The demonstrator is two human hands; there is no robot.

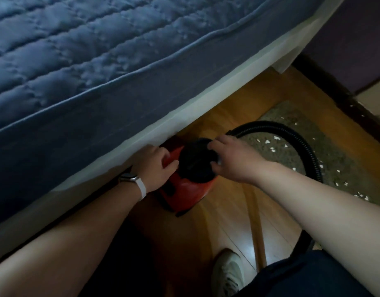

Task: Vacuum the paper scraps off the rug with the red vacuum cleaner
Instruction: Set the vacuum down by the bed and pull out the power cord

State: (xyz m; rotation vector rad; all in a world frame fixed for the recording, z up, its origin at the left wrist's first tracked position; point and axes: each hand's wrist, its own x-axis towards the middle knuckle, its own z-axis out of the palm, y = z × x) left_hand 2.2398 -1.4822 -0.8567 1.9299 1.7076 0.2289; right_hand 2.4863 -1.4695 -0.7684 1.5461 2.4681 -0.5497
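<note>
I see both hands on the red vacuum cleaner (184, 189), which stands on the wooden floor (232, 211) tight against the bed (99, 71). My left hand (157, 166) curls its fingers over the red body. My right hand (232, 159) grips the rim of the black top (195, 161). The rug (345, 168), strewn with white paper scraps (277, 137), lies to the right and beyond, nearer my right hand. The black hose (300, 140) arcs over it.
</note>
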